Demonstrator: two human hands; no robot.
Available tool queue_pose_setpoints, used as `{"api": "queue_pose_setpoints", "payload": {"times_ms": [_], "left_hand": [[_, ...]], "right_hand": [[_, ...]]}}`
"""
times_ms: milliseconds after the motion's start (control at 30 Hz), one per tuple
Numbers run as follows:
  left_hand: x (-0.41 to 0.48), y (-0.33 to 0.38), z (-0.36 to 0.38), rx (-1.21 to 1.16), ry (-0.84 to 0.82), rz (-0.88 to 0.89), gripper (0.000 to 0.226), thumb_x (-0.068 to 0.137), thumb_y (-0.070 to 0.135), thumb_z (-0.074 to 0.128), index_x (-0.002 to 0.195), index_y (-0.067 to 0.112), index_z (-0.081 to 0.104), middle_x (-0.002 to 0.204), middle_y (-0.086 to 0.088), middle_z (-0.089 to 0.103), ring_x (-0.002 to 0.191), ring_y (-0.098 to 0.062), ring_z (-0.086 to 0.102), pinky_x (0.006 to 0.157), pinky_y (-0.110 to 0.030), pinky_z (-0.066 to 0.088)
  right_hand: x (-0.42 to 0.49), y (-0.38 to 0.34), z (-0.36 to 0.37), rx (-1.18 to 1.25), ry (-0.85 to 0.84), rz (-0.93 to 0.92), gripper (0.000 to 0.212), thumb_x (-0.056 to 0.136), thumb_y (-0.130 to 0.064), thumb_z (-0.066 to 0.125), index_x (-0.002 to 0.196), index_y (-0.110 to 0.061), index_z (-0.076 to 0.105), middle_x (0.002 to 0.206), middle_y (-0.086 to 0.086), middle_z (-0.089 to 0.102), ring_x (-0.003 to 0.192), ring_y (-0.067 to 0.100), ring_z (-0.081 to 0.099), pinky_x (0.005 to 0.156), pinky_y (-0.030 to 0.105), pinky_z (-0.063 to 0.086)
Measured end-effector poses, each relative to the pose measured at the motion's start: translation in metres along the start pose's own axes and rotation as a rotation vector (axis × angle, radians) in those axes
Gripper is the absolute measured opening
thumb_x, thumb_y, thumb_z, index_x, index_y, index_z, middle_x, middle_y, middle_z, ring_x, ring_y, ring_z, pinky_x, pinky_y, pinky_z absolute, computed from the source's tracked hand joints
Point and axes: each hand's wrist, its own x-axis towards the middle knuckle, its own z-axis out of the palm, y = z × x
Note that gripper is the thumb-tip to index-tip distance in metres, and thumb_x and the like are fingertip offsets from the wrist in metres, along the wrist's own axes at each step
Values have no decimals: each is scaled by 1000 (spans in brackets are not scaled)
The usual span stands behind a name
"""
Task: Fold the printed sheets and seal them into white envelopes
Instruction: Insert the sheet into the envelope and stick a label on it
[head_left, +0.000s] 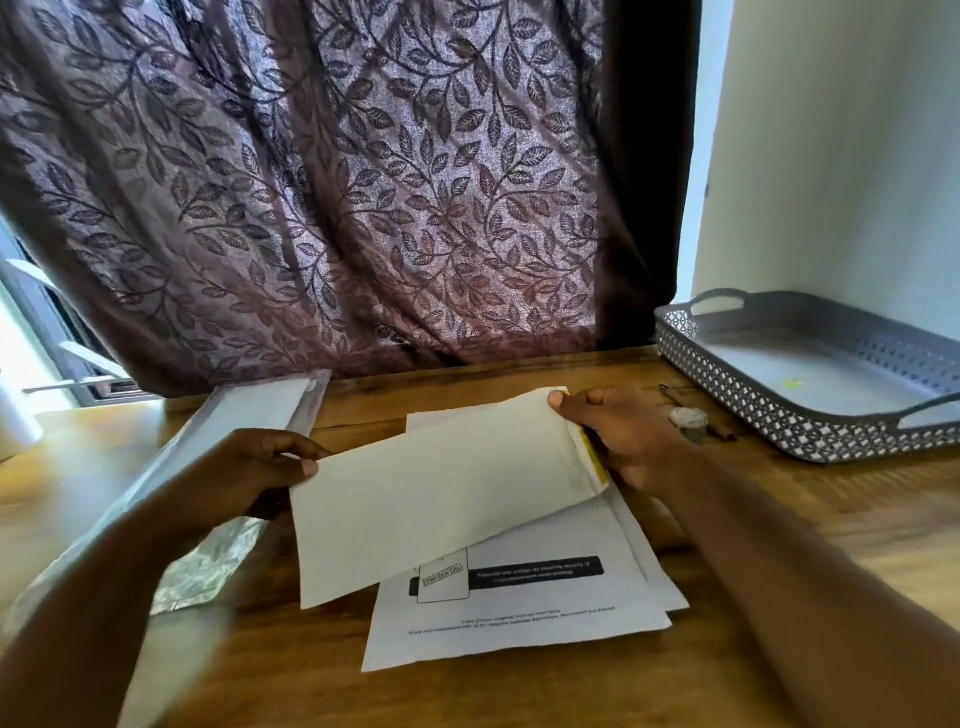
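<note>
1. Over the middle of the wooden table (779, 545), a white envelope (441, 488) is held up between both hands. It is tilted, with its right end farther from the person and higher in the frame than its left.
2. The left hand (244, 478) pinches the envelope at its left short edge near the upper corner. The thumb lies on the top face and the curled fingers are tucked behind.
3. The right hand (623, 431) grips the opposite short end. The thumb presses on the top face at the far corner and the fingers are below the paper. A yellow strip shows along this end, just beside the palm.
4. The envelope thus spans the gap between the two grips, its blank face turned to the camera.
5. Under it, flat on the table, lies a loose stack of printed sheets (519, 623). The top sheet shows a black bar and a boxed stamp, and the envelope hides the far half of the stack.
6. Left of the hands sits a clear plastic pack (249, 415) with white paper inside.
7. At the right stands a grey tray (727, 384) with perforated walls and handles. A small round object (688, 418), too blurred to identify, lies between it and the right hand.
8. A leaf-patterned curtain (337, 182) hangs behind the table.
</note>
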Motion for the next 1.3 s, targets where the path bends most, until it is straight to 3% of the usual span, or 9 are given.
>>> {"api": "queue_pose_setpoints", "payload": {"times_ms": [200, 267, 333, 500, 633, 767, 900, 1100, 1300], "left_hand": [[16, 5, -4, 261, -74, 96, 13, 90, 4, 69, 94, 16, 74, 90, -9, 78, 90, -33, 73, 85, -50, 60], [22, 10, 6, 461, -47, 223, 4, 90, 23, 72, 88, 25, 75, 88, 1, 76, 85, -22, 72, 84, -49, 58], [26, 24, 31, 591, 1, 330, 18, 93, 39, 66, 87, 23, 72, 87, 3, 71, 83, -14, 66, 80, -41, 55], [40, 56, 108, 326, 60, 528, 13, 97, 34, 62, 91, 25, 69, 79, 16, 63, 73, 7, 57, 67, -23, 42], [42, 64, 129, 296, 37, 518, 19, 98, 36, 59, 107, 23, 70, 95, 11, 70, 86, -4, 62, 77, -29, 50], [45, 53, 118, 234, 98, 506, 25, 91, 44, 61, 104, 25, 71, 92, 11, 71, 85, -9, 65, 80, -36, 53], [42, 49, 118, 258, 156, 494, 7, 95, 32, 65, 98, 27, 68, 82, 17, 64, 77, -3, 58, 72, -30, 48], [39, 51, 118, 249, 169, 499, 7, 94, 30, 66, 100, 28, 69, 82, 18, 64, 77, -1, 58, 71, -27, 46], [36, 53, 118, 243, 214, 509, 7, 91, 30, 69, 98, 30, 70, 86, 16, 67, 84, -11, 63, 80, -38, 54]], "right_hand": [[-2, -6, 0, 90, 37, 10, 29, 97, -31, 64, 103, -5, 76, 97, 10, 79, 90, 32, 76, 71, 41, 62], [-3, -6, 1, 76, 49, -3, 29, 97, -31, 64, 103, -6, 77, 96, 10, 79, 88, 32, 76, 71, 42, 63], [-4, -7, 5, 67, 52, -14, 28, 96, -31, 66, 102, -6, 77, 95, 9, 79, 88, 32, 76, 72, 42, 63], [-5, -5, 16, -10, 29, -82, 27, 97, -33, 65, 99, -9, 78, 93, 5, 79, 88, 29, 76, 74, 39, 63], [-7, -6, 19, -111, 14, -112, 26, 99, -34, 61, 94, -14, 77, 90, 3, 79, 85, 26, 74, 74, 38, 63], [-6, -5, 21, -207, -4, -144, 13, 98, -27, 63, 103, -19, 72, 96, 2, 74, 89, 28, 71, 74, 36, 62], [-4, -2, 25, -621, 137, -360, 25, 84, -24, 80, 105, -25, 66, 86, -6, 61, 82, 20, 63, 70, 35, 55], [-14, -5, 34, -833, 258, -494, 24, 81, -26, 80, 89, -27, 58, 73, -11, 55, 67, 6, 49, 57, 29, 38], [-20, -8, 35, -879, 281, -420, 21, 86, -35, 72, 77, -25, 57, 68, -8, 68, 61, 15, 67, 60, 38, 57]]}}
